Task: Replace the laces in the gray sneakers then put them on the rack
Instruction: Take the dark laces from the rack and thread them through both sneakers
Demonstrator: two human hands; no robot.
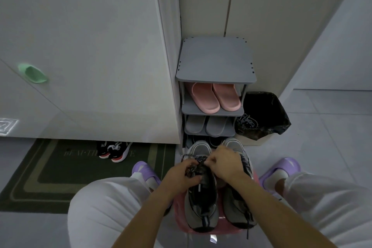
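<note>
A: Nearest first; hands?
B: Left hand (181, 176) curled round a bunched dark lace (192, 169) at the tongue of the left sneaker (201, 209); right hand (225, 164) with fingers bent down, pinching the same lace just beyond; knuckles nearly touching.

A: Sneakers where?
B: Side by side on a pink stool (178, 217) between the knees; heels toward the body, toes toward the rack (215, 58); right sneaker (236, 207) not held, partly behind the right forearm; dark lace along its top, one strand hanging past the heel.

A: On the rack?
B: Not yet; toes just short of the bottom tier.

A: Around the stool?
B: Purple slippers (143, 169) on both feet, one each side of the stool; white trousers; pale tiled floor (322, 137).

A: Farther out?
B: Gray rack in the wall corner; pink slippers (215, 97) on the second tier, toes outward; gray slippers (207, 126) one tier down; something dark on the lowest, too dim to tell.

A: Right of it?
B: Bin (265, 110) with a black bag, just beside the rack; loose laces (246, 122) draped over the rim nearest the rack.

A: Left?
B: Dark mat (60, 169) partly hidden behind a white panel (90, 46); black sneakers (114, 150) with red soles on the mat at the panel's lower edge; green handle (33, 73) higher up on the panel.
</note>
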